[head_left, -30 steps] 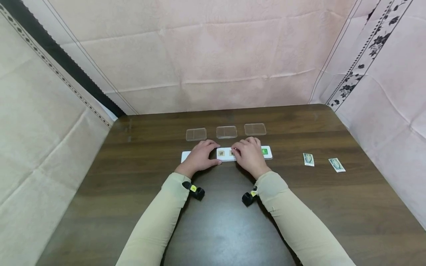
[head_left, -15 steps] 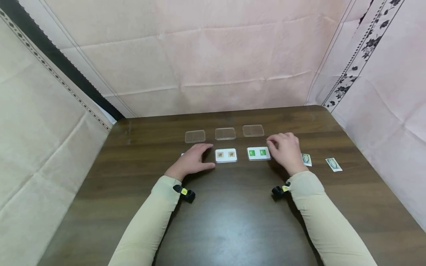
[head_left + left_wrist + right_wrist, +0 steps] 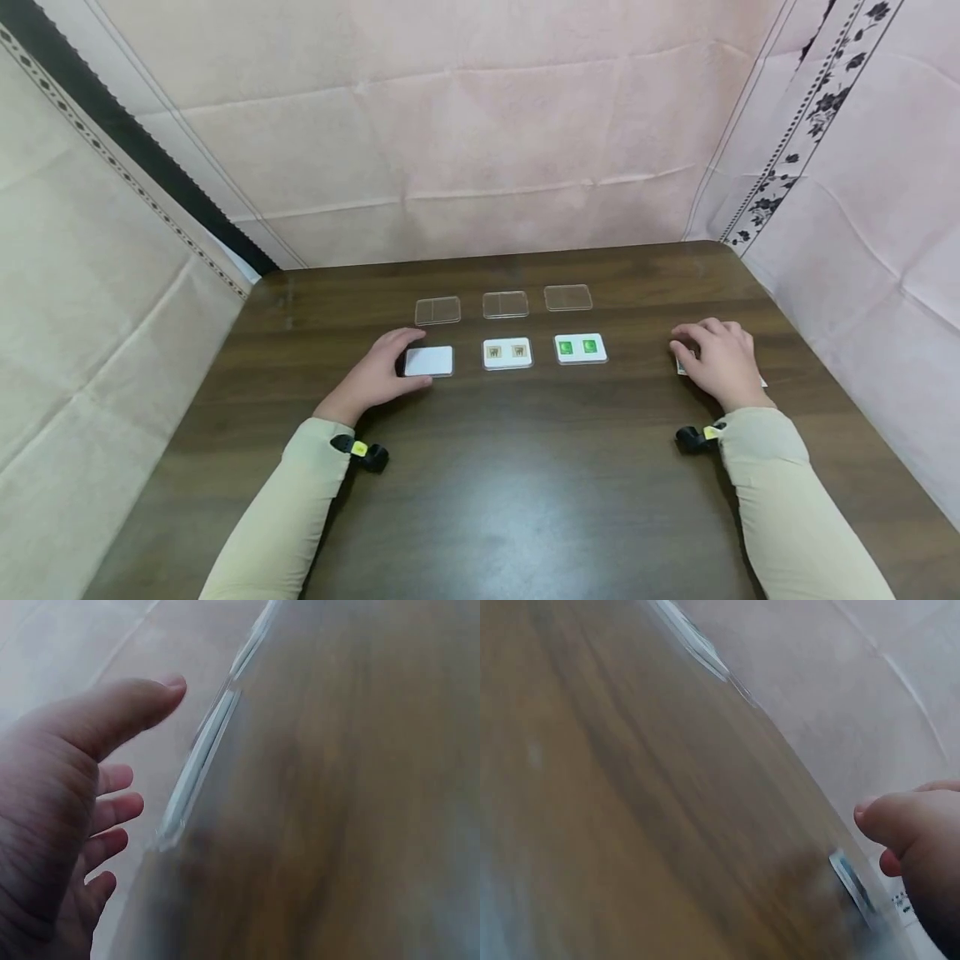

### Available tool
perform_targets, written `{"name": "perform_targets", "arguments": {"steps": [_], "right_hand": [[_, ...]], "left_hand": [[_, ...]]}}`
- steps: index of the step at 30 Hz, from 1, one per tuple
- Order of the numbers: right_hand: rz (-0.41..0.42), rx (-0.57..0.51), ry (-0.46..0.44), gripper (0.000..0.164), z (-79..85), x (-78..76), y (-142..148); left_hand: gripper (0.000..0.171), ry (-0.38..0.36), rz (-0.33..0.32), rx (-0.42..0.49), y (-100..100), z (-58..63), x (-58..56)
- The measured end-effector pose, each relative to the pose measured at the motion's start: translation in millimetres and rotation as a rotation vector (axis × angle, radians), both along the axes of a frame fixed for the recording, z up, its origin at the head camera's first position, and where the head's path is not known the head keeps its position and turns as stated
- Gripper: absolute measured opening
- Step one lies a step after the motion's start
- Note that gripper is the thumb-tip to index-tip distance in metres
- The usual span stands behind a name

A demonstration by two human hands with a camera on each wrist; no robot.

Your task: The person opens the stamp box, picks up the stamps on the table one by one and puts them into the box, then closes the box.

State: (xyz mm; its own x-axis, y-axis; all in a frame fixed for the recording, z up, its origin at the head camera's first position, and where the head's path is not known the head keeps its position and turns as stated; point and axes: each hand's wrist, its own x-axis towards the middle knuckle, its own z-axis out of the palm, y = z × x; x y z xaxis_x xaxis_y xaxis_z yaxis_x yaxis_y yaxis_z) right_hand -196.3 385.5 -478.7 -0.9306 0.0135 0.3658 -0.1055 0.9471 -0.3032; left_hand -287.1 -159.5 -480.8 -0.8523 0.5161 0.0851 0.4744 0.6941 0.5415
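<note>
My left hand (image 3: 375,375) has its thumb and fingers spread around the left end of a plain white-topped small case (image 3: 431,361). In the left wrist view the thumb (image 3: 142,709) stands apart from the case. To the right lie a case with two small tan pictures (image 3: 507,353) and another with two green pictures (image 3: 581,348). Over the small printed stamps at the right is my right hand (image 3: 716,362), fingers loosely bent, mostly covering them. One stamp (image 3: 851,885) lies on the table just below the thumb in the right wrist view; nothing shows in the fingers.
Behind the cases, three clear plastic lids (image 3: 437,311) lie in a row on the dark wooden table (image 3: 480,467). Pale cloth curtains (image 3: 465,125) hang past the far edge and at both sides.
My right hand has let go around the cases and moved right, over the stamps. The left hand has slid left, uncovering the plain white case. The middle and right cases now stand apart.
</note>
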Motion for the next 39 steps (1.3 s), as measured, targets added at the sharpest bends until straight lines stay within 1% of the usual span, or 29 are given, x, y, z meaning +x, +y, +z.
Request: {"name": "perform_targets", "arguments": {"steps": [3, 6, 11, 15, 18, 22, 26, 29, 32, 36, 39], "right_hand": [[-0.032, 0.034, 0.0, 0.029, -0.4, 7.1, 5], [-0.053, 0.057, -0.02, 0.036, 1.1, 13.8, 7], [-0.036, 0.08, -0.07, 0.046, 2.8, 20.5, 7], [-0.029, 0.094, -0.096, 0.052, 2.4, 21.1, 6], [-0.029, 0.099, -0.101, 0.053, 2.2, 18.9, 3], [-0.036, 0.107, -0.105, 0.049, 3.1, 16.0, 0], [-0.057, 0.114, -0.105, 0.044, 4.0, 14.9, -2], [-0.073, 0.098, -0.107, 0.043, 4.0, 14.5, -3], [-0.086, 0.056, -0.126, 0.045, 2.9, 13.6, -3], [-0.105, -0.022, -0.149, 0.047, 3.0, 13.3, -5], [-0.109, -0.052, -0.128, 0.045, 3.7, 13.5, -6]], "left_hand": [[0.082, -0.02, 0.008, 0.004, -10, -4.0, 0.9], [0.082, -0.028, 0.001, 0.013, -16, -8.1, -0.2], [0.077, -0.031, -0.002, 0.011, -18, -11.6, -1.5], [0.073, -0.025, 0.001, -0.001, -18, -12.9, -1.7], [0.07, -0.009, -0.009, 0.006, -19, -12.7, -1.7], [0.066, 0.02, -0.028, 0.018, -19, -12.7, -1.9], [0.065, 0.014, -0.016, 0.006, -18, -12.9, -1.9], [0.067, -0.006, -0.003, -0.007, -19, -13.2, -2.3], [0.067, -0.016, 0.003, -0.018, -18, -13.8, -3.0], [0.066, -0.004, -0.001, -0.022, -18, -13.5, -3.3], [0.065, 0.004, -0.004, -0.022, -18, -13.4, -3.0]]}}
